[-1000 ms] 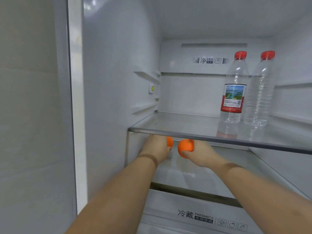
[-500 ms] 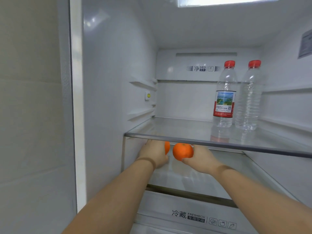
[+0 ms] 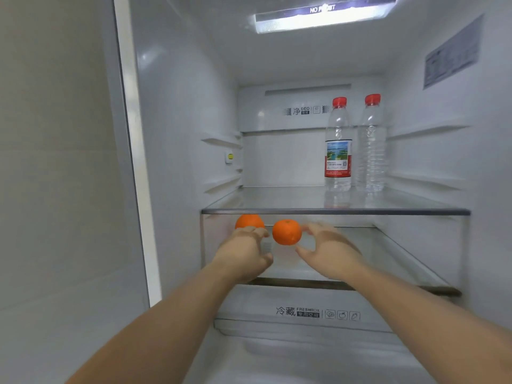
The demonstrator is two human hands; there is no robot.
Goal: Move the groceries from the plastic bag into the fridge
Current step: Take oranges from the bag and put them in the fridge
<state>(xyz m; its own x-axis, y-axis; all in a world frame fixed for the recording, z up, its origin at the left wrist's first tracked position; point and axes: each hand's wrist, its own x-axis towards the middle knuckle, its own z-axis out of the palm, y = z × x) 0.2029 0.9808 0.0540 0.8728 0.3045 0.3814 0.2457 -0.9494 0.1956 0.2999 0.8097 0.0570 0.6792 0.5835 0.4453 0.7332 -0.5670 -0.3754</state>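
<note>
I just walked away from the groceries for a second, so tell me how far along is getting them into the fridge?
Done, by the look of it: two water bottles stand on the upper glass shelf, and two oranges sit on the shelf below. In hand: nothing gripped; the left hand and right hand are open beside the oranges. Left: unknown, since the plastic bag is out of view.

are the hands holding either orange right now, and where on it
Neither is clearly held. The right hand is spread open beside the right orange. The left hand sits in front of the left orange; contact cannot be told.
</note>
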